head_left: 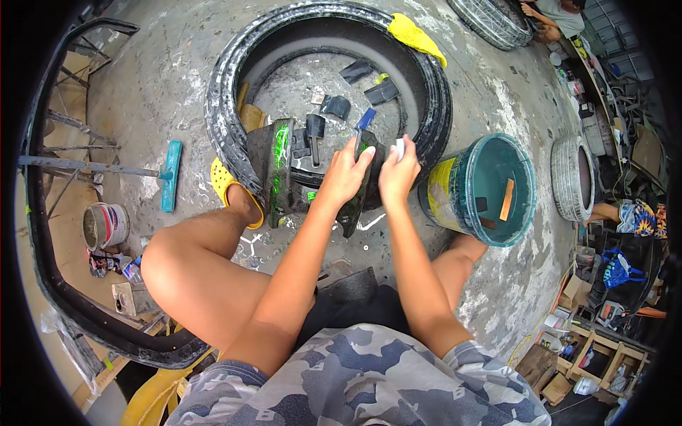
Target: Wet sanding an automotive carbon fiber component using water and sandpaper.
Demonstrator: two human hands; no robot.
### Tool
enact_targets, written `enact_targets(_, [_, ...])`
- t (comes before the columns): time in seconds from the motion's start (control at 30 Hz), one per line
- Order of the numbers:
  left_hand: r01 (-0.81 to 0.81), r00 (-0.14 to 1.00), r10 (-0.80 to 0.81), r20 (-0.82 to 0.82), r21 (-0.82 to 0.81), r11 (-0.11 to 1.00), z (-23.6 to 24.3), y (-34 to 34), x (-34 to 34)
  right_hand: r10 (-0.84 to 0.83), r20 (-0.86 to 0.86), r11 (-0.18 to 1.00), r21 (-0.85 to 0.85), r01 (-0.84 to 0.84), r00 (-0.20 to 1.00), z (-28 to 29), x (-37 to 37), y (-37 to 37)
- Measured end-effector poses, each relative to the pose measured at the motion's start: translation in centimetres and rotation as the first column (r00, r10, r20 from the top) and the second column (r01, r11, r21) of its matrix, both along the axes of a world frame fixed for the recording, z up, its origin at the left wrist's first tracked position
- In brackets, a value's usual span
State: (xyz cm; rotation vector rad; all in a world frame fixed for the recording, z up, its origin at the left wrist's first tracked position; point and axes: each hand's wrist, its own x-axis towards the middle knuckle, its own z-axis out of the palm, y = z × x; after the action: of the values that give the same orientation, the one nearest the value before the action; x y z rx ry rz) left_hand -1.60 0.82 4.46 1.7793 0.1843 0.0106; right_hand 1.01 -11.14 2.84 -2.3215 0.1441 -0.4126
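Near black tire [435, 99], hands [342, 172] apart: right [396, 175] gripping half-hidden white piece [400, 148], left's hold unclear.

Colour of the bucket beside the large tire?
Teal green, with a yellow patch on its outer side; shows best in the head view, the only one.

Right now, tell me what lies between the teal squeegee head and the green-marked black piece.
In the head view, a foot in a yellow clog lies there, with the edge of the large tyre nearer the black piece.
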Motion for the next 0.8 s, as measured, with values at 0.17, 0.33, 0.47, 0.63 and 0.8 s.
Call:
enact_targets(0.17, [-0.002,1.000,0.002,-0.001,0.030,1.000,1.0,-0.2,0.0,0.014,0.123,0.998,-0.054,-0.007,0.992,-0.6,-0.4,-0.7])
enact_targets(0.33, [0.005,1.000,-0.005,-0.018,-0.012,1.000,-0.3,-0.1,0.3,-0.021,0.190,0.999,0.047,0.012,0.981,-1.4,-2.1,0.9])
enact_targets(0.47, [0.002,1.000,-0.001,-0.013,0.039,0.999,0.4,-0.1,0.1,0.063,0.265,0.998,-0.037,-0.055,0.962,-1.0,-1.8,-0.1])
enact_targets(0.63, [-0.011,1.000,0.011,0.029,0.001,1.000,1.0,-0.1,-0.1,-0.033,0.237,0.998,0.054,0.021,0.971,-1.6,-2.6,0.8])
enact_targets(0.8, [-0.008,0.999,0.009,0.051,-0.016,1.000,0.0,-0.2,-0.1,0.015,0.247,1.000,-0.022,-0.010,0.969,-1.2,-1.7,-0.4])
